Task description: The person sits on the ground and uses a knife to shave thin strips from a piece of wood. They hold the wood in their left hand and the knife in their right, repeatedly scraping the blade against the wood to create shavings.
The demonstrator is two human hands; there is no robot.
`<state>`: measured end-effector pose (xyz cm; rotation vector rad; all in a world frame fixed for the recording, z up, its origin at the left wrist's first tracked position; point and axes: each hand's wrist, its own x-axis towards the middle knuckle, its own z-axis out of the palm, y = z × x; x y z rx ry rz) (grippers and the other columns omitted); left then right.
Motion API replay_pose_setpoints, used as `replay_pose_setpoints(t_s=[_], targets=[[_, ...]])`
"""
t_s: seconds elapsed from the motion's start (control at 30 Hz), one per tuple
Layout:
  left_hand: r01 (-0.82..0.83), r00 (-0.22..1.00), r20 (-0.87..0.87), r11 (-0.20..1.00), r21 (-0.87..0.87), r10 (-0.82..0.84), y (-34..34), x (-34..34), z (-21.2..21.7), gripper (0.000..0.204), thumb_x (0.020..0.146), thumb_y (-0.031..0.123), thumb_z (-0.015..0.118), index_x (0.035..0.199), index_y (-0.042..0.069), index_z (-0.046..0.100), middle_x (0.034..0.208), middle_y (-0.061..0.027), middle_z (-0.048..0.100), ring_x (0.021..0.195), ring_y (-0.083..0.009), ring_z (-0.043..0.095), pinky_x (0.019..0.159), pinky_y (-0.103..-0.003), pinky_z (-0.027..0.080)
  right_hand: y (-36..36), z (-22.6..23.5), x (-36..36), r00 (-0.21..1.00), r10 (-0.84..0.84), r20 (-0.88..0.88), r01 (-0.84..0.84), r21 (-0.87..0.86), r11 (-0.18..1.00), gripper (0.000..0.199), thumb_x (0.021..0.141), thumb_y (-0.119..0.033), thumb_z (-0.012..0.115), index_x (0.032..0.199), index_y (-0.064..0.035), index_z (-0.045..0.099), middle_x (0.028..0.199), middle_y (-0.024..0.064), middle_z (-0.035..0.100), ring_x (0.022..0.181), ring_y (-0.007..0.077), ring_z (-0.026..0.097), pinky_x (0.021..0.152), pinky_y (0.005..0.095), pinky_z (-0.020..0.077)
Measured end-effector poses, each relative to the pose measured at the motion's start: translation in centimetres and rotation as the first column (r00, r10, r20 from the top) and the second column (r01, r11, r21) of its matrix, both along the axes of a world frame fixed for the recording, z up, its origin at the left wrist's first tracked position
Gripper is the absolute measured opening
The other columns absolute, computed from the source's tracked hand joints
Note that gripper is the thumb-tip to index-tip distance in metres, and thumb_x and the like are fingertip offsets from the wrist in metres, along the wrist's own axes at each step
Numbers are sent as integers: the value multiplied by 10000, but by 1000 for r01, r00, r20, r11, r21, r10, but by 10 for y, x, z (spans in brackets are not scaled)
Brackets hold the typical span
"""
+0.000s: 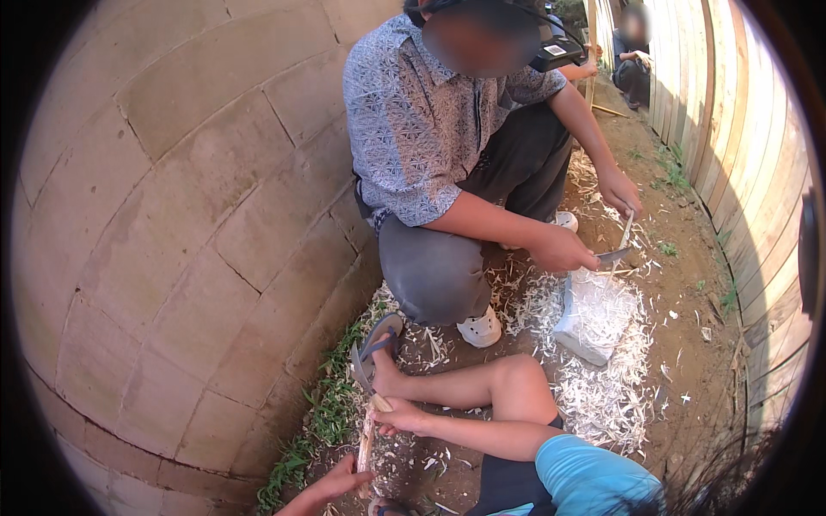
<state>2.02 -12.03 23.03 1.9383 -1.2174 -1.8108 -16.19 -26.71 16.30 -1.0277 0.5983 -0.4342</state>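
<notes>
My right hand (399, 416) is closed around the short wooden handle (379, 402) of a knife. Its curved grey blade (359, 368) points up and away, in front of my sandalled foot (385, 365). Below that, my left hand (342, 478) grips the lower part of a pale, partly peeled wooden stick (366, 440). The stick's upper end meets my right hand beside the knife handle. Across from me, a crouching person in a patterned shirt (413, 120) holds a knife (613, 256) against a thin strip of wood (627, 230).
A block wall (198, 258) rises on the left, with grass (331, 404) along its foot. Wood shavings (602, 396) lie around a pale stone block (578, 340). A plank fence (731, 129) bounds the right side. Another person (632, 64) sits far back.
</notes>
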Motion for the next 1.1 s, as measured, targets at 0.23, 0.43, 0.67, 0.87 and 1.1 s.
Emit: replay_pose_setpoints(t_s=[0.23,0.43,0.67,0.87,1.1], targets=[[-282,862,-364,930,236,353,9,-3,9,330,973,325,507,1173,84,401,933,-129,605,783,-264,642,673,-392,550,11,-2,6,998,70,0,-70,-84,994,204,937,-212,584,1073,-81,508,843,-20,555,642,40,553,508,188,458],[-467,803,-345,873,141,486,-4,-6,9,234,1020,326,373,1088,105,409,888,-101,573,690,-238,594,628,-395,548,16,-4,3,969,-106,-225,-68,-648,759,304,908,-296,597,1104,-77,521,815,118,636,679,248,641,585,384,503],[-721,615,-485,693,-26,622,-21,14,44,252,1019,346,355,1036,108,434,765,-40,534,514,-127,454,449,-284,418,-8,23,-14,908,-328,-261,-121,-912,391,343,906,-390,556,1064,-89,508,853,185,659,758,389,645,633,505,505],[-746,533,-545,663,56,647,-27,13,52,297,1016,386,321,1034,121,455,711,-15,491,451,-98,356,404,-256,320,1,-2,1,908,-289,-302,-171,-900,401,325,909,-335,542,1085,-68,484,806,197,657,725,408,641,624,518,512],[-775,548,-487,632,12,680,-39,7,53,309,1016,354,303,1036,90,462,698,-49,522,454,-113,375,401,-253,310,-4,22,0,943,-258,-213,-81,-894,441,279,900,-317,579,1001,-60,537,778,142,664,654,371,645,562,466,510]])
